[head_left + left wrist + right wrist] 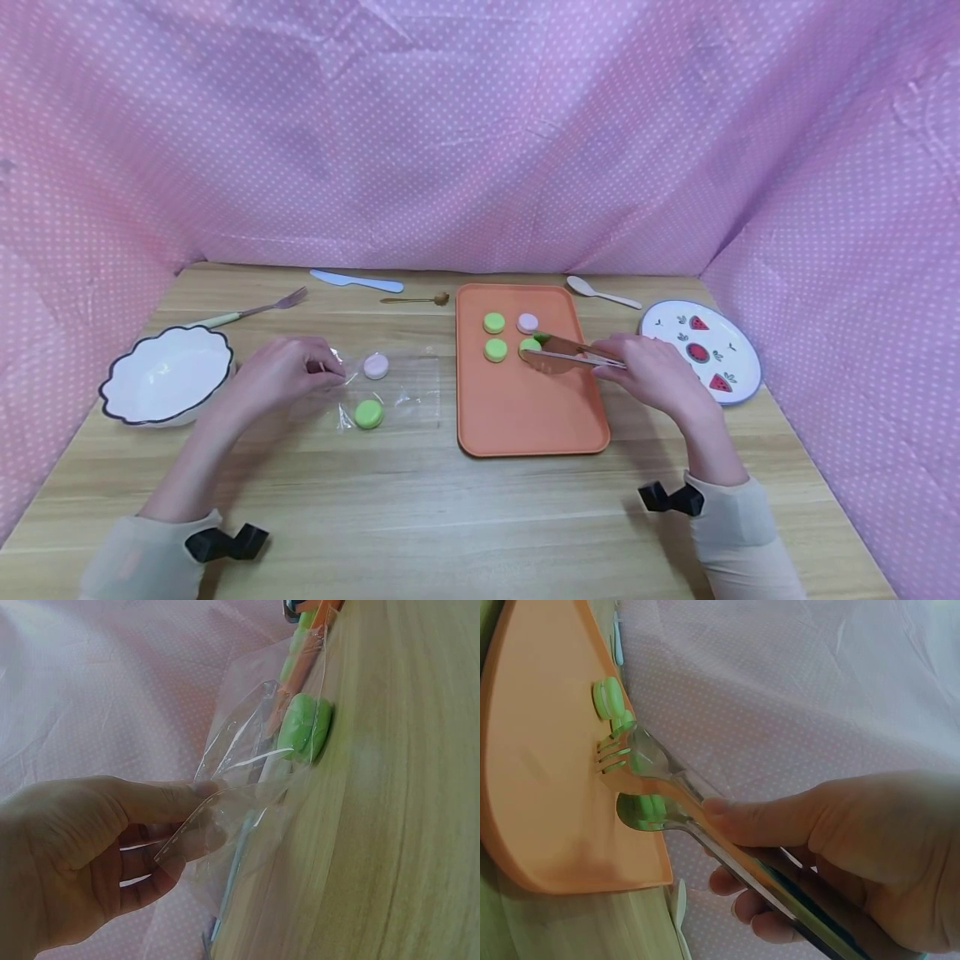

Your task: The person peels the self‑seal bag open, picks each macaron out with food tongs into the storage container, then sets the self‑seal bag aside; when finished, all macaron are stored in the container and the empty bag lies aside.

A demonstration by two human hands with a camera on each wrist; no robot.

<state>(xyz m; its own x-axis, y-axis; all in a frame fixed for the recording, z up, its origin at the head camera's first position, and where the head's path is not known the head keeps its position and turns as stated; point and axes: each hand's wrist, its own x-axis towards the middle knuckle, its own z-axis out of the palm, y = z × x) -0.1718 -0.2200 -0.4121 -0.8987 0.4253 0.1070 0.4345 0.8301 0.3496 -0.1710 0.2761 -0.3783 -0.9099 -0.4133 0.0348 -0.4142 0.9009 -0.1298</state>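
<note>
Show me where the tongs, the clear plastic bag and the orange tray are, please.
Tongs [731,862]: right wrist view, on one of the metal arms.
Clear plastic bag [414,389]: head view, on its bare film.
Orange tray [532,410]: head view, on its bare flat base.

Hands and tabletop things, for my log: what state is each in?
Left hand, pinching clear bag
Clear bag, mouth apparently parted
Right hand, gripping tongs
Tongs, around a green macaron
Tray, bearing macarons
Bowl, upright
Plate, face-up
Knife, lying
Fork, lying
Spoon, lying
Small gold utensil, lying
</note>
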